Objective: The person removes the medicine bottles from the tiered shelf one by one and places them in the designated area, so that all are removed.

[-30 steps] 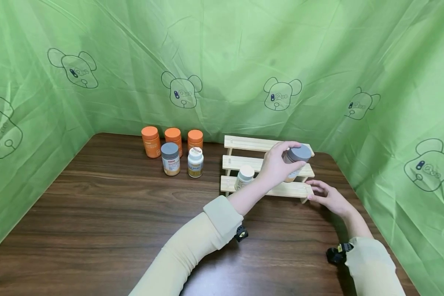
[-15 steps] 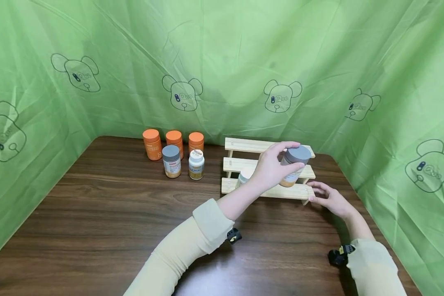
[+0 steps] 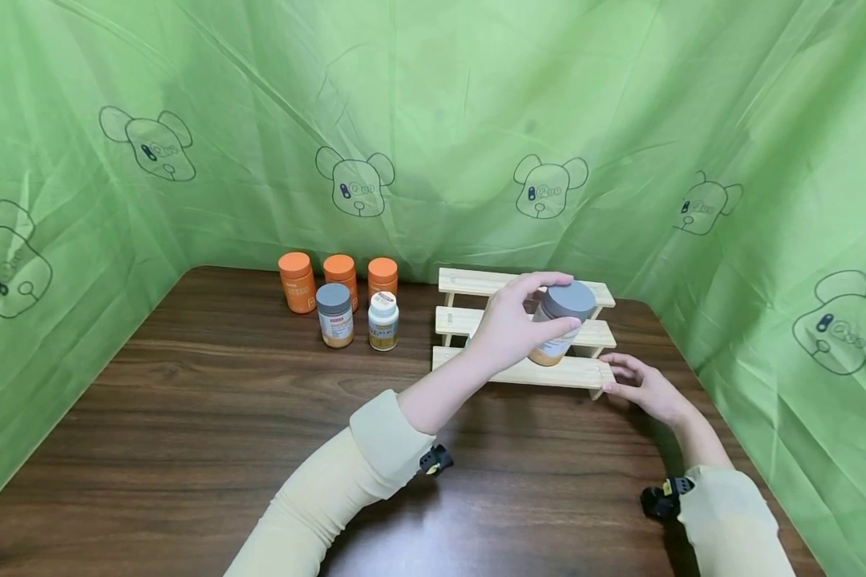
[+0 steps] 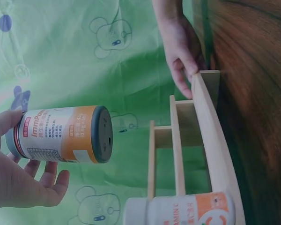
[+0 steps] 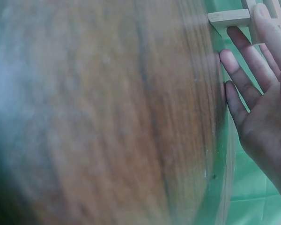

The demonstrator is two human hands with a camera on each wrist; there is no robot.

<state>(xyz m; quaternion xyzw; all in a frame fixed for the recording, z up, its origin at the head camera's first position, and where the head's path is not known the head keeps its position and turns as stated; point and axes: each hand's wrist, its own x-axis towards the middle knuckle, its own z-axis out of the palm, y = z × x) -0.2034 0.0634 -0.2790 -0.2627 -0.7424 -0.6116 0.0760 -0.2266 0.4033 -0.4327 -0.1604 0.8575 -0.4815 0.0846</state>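
Note:
My left hand [image 3: 508, 328] grips a supplement bottle [image 3: 569, 300] near its grey lid, thumb in front and fingers behind. The bottle stands nearly upright close over the lowest tier of a three-tier wooden rack [image 3: 456, 280]. In the left wrist view its orange-and-white label [image 4: 61, 131] and dark base face the camera. At the rack's right end, my right hand [image 3: 645, 391] holds the end of the lowest plank between thumb and fingers. A white bottle [image 4: 178, 211] on the rack shows in the left wrist view; my left hand and wrist mostly hide it in the head view.
Left of the rack, several bottles stand on the dark wood table [image 3: 188, 401]: orange ones [image 3: 298, 284] at the back, a grey-lidded bottle [image 3: 335, 320] and a small white-capped bottle [image 3: 383, 324] in front. A green curtain [image 3: 447, 120] encloses the back and sides.
My left hand has carried the grey-lidded bottle left and slightly down along the lower tier, its wrist now covering the white bottle. My right hand has stayed at the rack's end.

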